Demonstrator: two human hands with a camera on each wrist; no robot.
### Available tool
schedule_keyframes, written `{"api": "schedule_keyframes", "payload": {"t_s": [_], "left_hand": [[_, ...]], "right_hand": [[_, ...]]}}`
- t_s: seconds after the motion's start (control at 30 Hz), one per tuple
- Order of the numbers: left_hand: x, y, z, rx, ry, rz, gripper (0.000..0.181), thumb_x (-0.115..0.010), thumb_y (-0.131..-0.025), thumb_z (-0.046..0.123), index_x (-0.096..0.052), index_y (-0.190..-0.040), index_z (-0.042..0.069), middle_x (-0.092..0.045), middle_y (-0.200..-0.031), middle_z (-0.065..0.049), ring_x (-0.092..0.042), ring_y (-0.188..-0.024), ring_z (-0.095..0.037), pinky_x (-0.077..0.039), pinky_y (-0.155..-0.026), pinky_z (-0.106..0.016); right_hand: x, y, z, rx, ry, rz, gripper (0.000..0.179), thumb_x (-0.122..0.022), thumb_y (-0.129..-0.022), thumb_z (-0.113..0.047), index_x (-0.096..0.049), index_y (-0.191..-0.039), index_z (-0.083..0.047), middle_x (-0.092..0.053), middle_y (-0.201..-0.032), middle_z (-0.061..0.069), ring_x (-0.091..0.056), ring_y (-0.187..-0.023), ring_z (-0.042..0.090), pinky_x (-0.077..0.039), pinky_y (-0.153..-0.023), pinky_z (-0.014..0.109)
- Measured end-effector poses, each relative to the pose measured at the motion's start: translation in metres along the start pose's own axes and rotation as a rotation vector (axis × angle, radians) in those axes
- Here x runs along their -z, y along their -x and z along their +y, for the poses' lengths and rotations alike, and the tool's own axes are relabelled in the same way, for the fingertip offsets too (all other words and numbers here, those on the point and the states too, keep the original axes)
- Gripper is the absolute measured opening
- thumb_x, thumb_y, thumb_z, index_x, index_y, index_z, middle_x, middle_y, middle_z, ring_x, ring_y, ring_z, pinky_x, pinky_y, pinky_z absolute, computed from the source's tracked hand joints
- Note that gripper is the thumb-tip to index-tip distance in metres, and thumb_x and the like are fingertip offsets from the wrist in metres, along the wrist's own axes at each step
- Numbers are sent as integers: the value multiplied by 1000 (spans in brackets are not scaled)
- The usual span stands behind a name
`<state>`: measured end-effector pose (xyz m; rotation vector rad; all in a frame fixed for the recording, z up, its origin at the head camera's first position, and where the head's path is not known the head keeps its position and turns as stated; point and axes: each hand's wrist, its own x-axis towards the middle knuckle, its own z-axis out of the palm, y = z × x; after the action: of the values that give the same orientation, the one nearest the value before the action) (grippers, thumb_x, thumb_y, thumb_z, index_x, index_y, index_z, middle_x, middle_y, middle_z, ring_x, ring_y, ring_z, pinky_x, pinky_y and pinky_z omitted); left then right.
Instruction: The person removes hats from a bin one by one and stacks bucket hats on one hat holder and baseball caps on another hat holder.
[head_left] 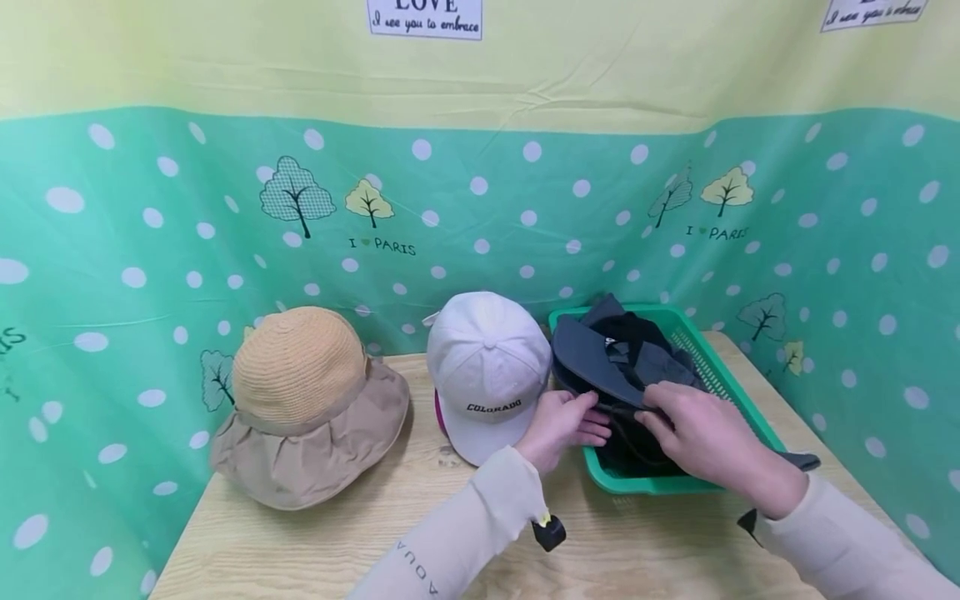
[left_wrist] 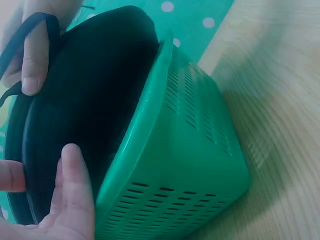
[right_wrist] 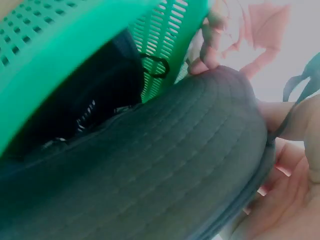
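A dark brimmed hat (right_wrist: 165,155) with rows of stitching and a thin cord (left_wrist: 30,35) lies partly in the green basket (head_left: 750,417). My right hand (head_left: 708,433) pinches its brim, thumb on one face and fingers behind, with the cord beside the thumb. At the brim's near left edge, my left hand (head_left: 562,423) holds the fabric between thumb and fingers, seen from close up in the left wrist view. Above both hands, a blue-grey brim (head_left: 596,358) juts from the other dark headwear in the basket. Much of the held hat is hidden behind the right hand.
Left of the basket stands a white cap (head_left: 487,350) lettered COLORADO, close to my left wrist. Farther left sits a straw hat (head_left: 300,375) with a wide taupe fabric brim. A patterned green cloth (head_left: 480,217) hangs behind the wooden table (head_left: 645,550).
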<state>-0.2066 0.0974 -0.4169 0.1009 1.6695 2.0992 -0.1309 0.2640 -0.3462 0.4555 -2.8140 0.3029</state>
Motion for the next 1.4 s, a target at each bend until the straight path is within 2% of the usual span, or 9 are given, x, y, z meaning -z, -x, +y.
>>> {"api": "schedule_keyframes", "payload": {"t_s": [0.13, 0.27, 0.47, 0.57, 0.73, 0.83, 0.97, 1.23, 1.4], "left_hand": [[-1, 1, -1, 10, 24, -6, 8, -58, -91, 4, -59, -95, -2, -68, -74, -21, -67, -60, -20, -57, -63, -35], [-3, 3, -3, -11, -24, -20, 7, -61, -91, 5, -59, -95, -1, -68, -72, -19, -67, -58, -20, -57, -61, -33], [-2, 5, -2, -89, -56, -29, 8, -59, -92, 5, -64, -92, -1, -68, -71, -15, -65, -54, -17, -57, -58, -33], [1, 6, 2, -137, -79, -19, 13, -61, -91, 6, -61, -79, 2, -63, -62, -9, -59, -48, -14, -55, -52, -29], [10, 6, 7, -204, -204, 49, 38, -65, -90, 15, -43, -60, 10, -37, -47, 4, -35, -38, -8, -29, -38, -21], [15, 5, 9, -191, -197, 68, 40, -65, -90, 17, -40, -59, 11, -32, -47, 5, -28, -37, -8, -20, -37, -23], [21, 2, 8, -150, -121, 73, 36, -63, -92, 16, -44, -61, 10, -41, -47, 3, -34, -35, -7, -27, -34, -21], [32, 1, 1, -80, 21, 38, 19, -56, -96, 16, -59, -83, 3, -61, -56, -4, -54, -41, -9, -44, -38, -21], [37, 0, -6, -52, 47, 19, 20, -55, -97, 16, -58, -82, 3, -66, -63, -8, -61, -47, -11, -49, -43, -24]], "right_hand": [[1, -1, 3, -17, -17, -12, 14, -68, -88, -16, -58, -79, -20, -44, -70, -7, -40, -59, 9, -34, -52, 26], [9, -5, 4, -23, 29, 8, 5, -70, -86, -16, -67, -83, -16, -48, -71, -5, -41, -60, 11, -35, -52, 27], [30, -13, 7, -52, 99, 182, 6, -68, -86, -15, -71, -82, -13, -53, -59, -2, -43, -49, 12, -34, -42, 30], [46, -15, 14, -107, 129, 244, 9, -67, -86, -17, -74, -89, -12, -59, -60, 5, -47, -46, 18, -31, -36, 32], [74, -13, 36, -191, 120, 312, 16, -66, -86, -16, -74, -96, -7, -68, -76, 18, -54, -51, 28, -30, -36, 36], [87, -11, 49, -235, 83, 326, 17, -64, -88, -14, -73, -97, -3, -67, -67, 14, -54, -48, 23, -32, -38, 34], [96, -8, 64, -315, 28, 320, 22, -60, -92, -15, -70, -101, 3, -66, -61, 9, -55, -47, 15, -35, -40, 28], [94, -3, 91, -458, -148, 305, 44, -51, -97, -35, -63, -119, 1, -70, -85, 20, -59, -54, 1, -44, -47, 17], [88, 0, 106, -508, -268, 292, 49, -47, -98, -37, -58, -128, 0, -70, -93, 19, -61, -62, -2, -47, -54, 14]]}}
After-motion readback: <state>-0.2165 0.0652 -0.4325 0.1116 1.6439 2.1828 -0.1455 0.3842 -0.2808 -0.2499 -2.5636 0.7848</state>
